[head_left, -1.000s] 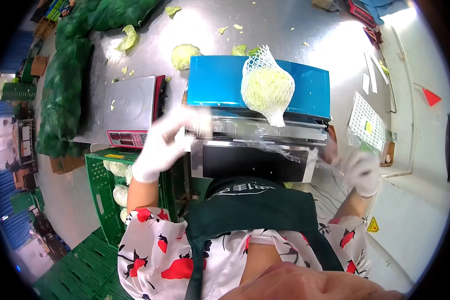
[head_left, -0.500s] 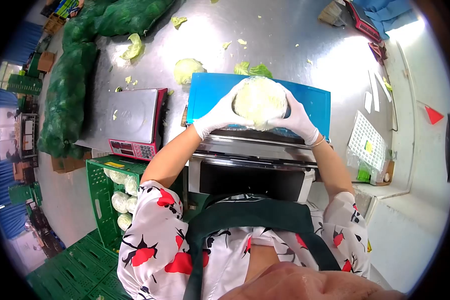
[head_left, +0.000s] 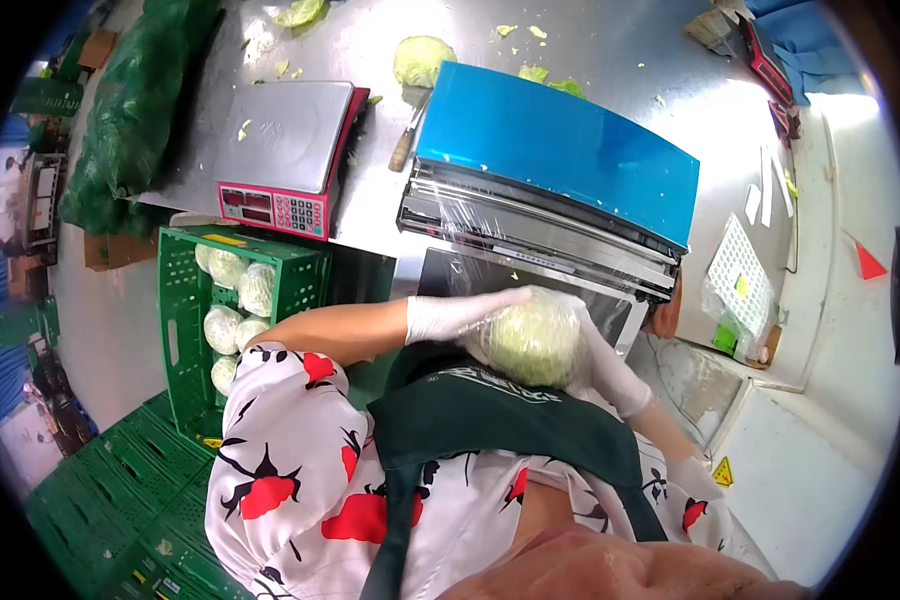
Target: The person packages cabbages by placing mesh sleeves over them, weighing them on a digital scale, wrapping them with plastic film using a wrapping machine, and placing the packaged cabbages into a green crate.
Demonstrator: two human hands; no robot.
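Note:
A pale green cabbage (head_left: 535,342) with clear film around it is held close against the dark green apron (head_left: 510,415). My left hand (head_left: 465,313), in a white glove, presses along its upper left side. My right hand (head_left: 610,368), also gloved, curves round its right side, with some fingers hidden behind it. Just beyond the hands stands the wrapping machine, with a blue lid (head_left: 560,150) and metal rollers. Clear film (head_left: 470,215) stretches over the machine's left part; whether it joins the film on the cabbage I cannot tell.
Left of the machine are a red scale (head_left: 280,140) and a knife (head_left: 405,140). A green crate (head_left: 175,340) holds several wrapped cabbages. A cut cabbage piece (head_left: 422,60) and leaf scraps lie on the metal table. A net sack (head_left: 135,130) lies far left.
Both hands have brought the cabbage from over the blue lid back towards the apron, below the rollers. The view has shifted, so the crate and scale show differently.

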